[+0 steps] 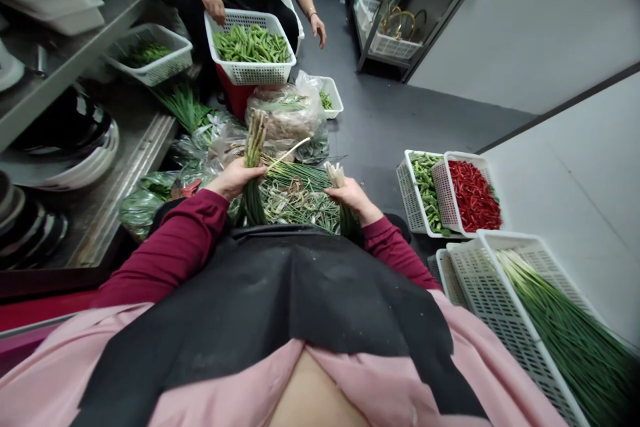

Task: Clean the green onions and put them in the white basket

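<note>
My left hand (236, 177) is closed round a thick bunch of green onions (255, 140), its brownish root ends pointing up and the green leaves hanging down. In my right hand (353, 197) is a smaller bunch of green onions with clean white ends (335, 175) upward. One pale stalk (290, 152) sticks out sideways close to my left fingers. Between and below both hands lies a heap of loose green onions and trimmings (300, 203).
A co-worker's hand (214, 7) touches a white basket of green peppers (250, 45) ahead. Plastic bags (287, 110) lie before it. Baskets of green peppers (426, 187), red chillies (473, 197) and long green onions (560, 307) stand at right. A metal shelf (115, 213) runs along the left.
</note>
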`<state>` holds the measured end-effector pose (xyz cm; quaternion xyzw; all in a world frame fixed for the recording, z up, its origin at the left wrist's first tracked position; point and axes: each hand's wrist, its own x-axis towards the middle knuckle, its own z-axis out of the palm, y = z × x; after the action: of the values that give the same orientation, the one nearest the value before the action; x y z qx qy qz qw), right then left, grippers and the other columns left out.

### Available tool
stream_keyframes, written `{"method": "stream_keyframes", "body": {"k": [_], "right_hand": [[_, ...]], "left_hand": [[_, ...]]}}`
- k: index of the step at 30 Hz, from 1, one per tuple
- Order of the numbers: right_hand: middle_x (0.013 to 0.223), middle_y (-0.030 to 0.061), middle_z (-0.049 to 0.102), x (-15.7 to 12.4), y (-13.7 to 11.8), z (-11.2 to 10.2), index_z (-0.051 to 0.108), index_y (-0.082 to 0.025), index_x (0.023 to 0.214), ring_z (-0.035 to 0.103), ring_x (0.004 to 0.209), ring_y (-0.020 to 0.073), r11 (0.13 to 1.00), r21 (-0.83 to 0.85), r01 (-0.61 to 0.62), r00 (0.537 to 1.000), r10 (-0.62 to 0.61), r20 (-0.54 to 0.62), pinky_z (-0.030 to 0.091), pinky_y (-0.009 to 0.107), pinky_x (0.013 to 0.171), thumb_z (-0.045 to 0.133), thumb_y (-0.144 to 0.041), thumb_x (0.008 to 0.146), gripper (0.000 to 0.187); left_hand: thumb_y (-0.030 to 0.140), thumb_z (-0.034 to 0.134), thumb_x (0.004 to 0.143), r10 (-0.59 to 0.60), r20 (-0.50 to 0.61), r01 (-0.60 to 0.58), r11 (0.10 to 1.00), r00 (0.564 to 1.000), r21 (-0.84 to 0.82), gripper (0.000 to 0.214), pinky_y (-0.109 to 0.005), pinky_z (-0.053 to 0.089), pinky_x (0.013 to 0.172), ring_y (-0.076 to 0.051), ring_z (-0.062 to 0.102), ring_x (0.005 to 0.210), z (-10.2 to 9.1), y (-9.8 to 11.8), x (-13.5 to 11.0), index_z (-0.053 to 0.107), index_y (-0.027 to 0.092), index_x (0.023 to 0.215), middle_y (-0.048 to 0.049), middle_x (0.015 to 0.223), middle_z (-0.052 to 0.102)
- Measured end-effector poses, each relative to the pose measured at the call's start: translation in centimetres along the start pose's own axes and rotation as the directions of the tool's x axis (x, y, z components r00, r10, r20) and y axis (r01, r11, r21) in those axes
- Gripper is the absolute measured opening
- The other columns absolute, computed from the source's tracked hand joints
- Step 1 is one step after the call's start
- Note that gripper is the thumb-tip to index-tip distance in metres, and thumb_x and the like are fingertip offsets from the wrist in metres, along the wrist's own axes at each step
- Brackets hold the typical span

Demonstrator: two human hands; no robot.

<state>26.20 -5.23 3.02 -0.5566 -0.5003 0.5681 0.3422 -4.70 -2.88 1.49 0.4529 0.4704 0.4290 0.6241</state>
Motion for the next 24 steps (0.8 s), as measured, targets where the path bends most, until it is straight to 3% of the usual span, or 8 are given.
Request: {"method": "stream_keyframes", "body": {"k": [4,6,8,11,15,18,21,24], "right_hand": [[0.052,-0.0055,0.057,0.5,-0.5,4.3,0.065,-0.017,0.09,0.045,0.039,0.0074,0.973,0.19,0.133,0.99,-0.12,-0.077,0.037,0.021,0.04,0.078,-0.037,0.062,0.036],[0.057,-0.004,0.06,0.8,-0.9,5.0,0.065,-0.016,0.089,0.047,0.041,0.0075,0.94,0.313,0.137,0.989,-0.112,-0.096,0.039,0.022,0.041,0.079,-0.041,0.06,0.04],[0.061,-0.0011,0.063,0.9,-1.3,4.6,0.063,-0.016,0.079,0.05,0.045,0.0086,0.905,0.402,0.137,0.98,-0.064,-0.19,0.042,0.023,0.043,0.079,-0.045,0.058,0.039],[0.077,0.0037,0.07,0.5,-1.6,3.0,0.065,-0.015,0.08,0.06,0.057,0.0111,0.876,0.446,0.184,0.955,-0.053,-0.291,0.05,0.024,0.053,0.077,-0.043,0.06,0.036],[0.078,0.0018,0.07,-0.2,-1.7,2.9,0.069,-0.017,0.092,0.059,0.054,0.0099,0.926,0.301,0.229,0.967,-0.182,-0.178,0.05,0.026,0.055,0.074,-0.033,0.064,0.033],[0.072,-0.0001,0.067,0.0,-1.4,5.0,0.07,-0.017,0.086,0.056,0.051,0.0104,0.947,0.238,0.217,0.976,-0.21,-0.054,0.048,0.027,0.053,0.077,-0.033,0.062,0.03],[0.066,-0.0014,0.065,0.6,-1.1,6.9,0.066,-0.017,0.077,0.056,0.052,0.0121,0.944,0.279,0.178,0.984,-0.172,-0.046,0.048,0.027,0.05,0.081,-0.034,0.056,0.03],[0.059,-0.0023,0.061,1.1,-0.7,7.1,0.063,-0.016,0.069,0.054,0.049,0.0115,0.936,0.328,0.13,0.991,-0.113,-0.071,0.046,0.026,0.046,0.081,-0.033,0.054,0.029]], "left_hand": [[0.03,0.084,0.054,-0.029,0.121,0.023,0.998,0.992,0.054,0.033,-0.024,0.041,0.052,-0.01,0.049,0.054,5.0,1.0,-0.2,0.059,0.014,0.068,0.0006,0.061,0.055],[0.028,0.084,0.055,-0.054,0.216,0.039,0.997,0.975,0.071,0.031,-0.024,0.041,0.053,-0.01,0.05,0.055,7.0,1.2,-0.5,0.061,0.014,0.07,0.0007,0.063,0.057],[0.027,0.083,0.058,-0.088,0.3,0.075,0.996,0.95,0.054,0.029,-0.024,0.043,0.054,-0.011,0.053,0.057,8.0,1.1,-0.6,0.063,0.013,0.074,0.0001,0.064,0.059],[0.021,0.078,0.061,-0.125,0.371,0.155,0.987,0.92,-0.051,0.028,-0.03,0.051,0.067,-0.018,0.064,0.075,7.9,1.1,-0.4,0.065,0.013,0.085,-0.0064,0.081,0.067],[0.01,0.07,0.06,-0.106,0.388,0.198,0.958,0.915,-0.206,0.039,-0.041,0.052,0.084,-0.026,0.067,0.094,7.0,1.2,0.3,0.065,0.013,0.099,-0.0118,0.096,0.07],[0.008,0.067,0.056,-0.109,0.411,0.206,0.958,0.905,-0.199,0.042,-0.044,0.052,0.083,-0.028,0.067,0.091,7.3,1.2,0.6,0.066,0.013,0.097,-0.0112,0.091,0.072],[0.009,0.069,0.051,-0.137,0.406,0.219,0.962,0.903,-0.161,0.039,-0.041,0.053,0.079,-0.027,0.068,0.082,8.1,1.2,0.5,0.068,0.012,0.09,-0.0093,0.081,0.072],[0.01,0.071,0.051,-0.156,0.362,0.222,0.963,0.919,-0.15,0.034,-0.038,0.052,0.074,-0.023,0.067,0.073,8.3,1.1,0.3,0.068,0.012,0.084,-0.0075,0.077,0.071]]}}
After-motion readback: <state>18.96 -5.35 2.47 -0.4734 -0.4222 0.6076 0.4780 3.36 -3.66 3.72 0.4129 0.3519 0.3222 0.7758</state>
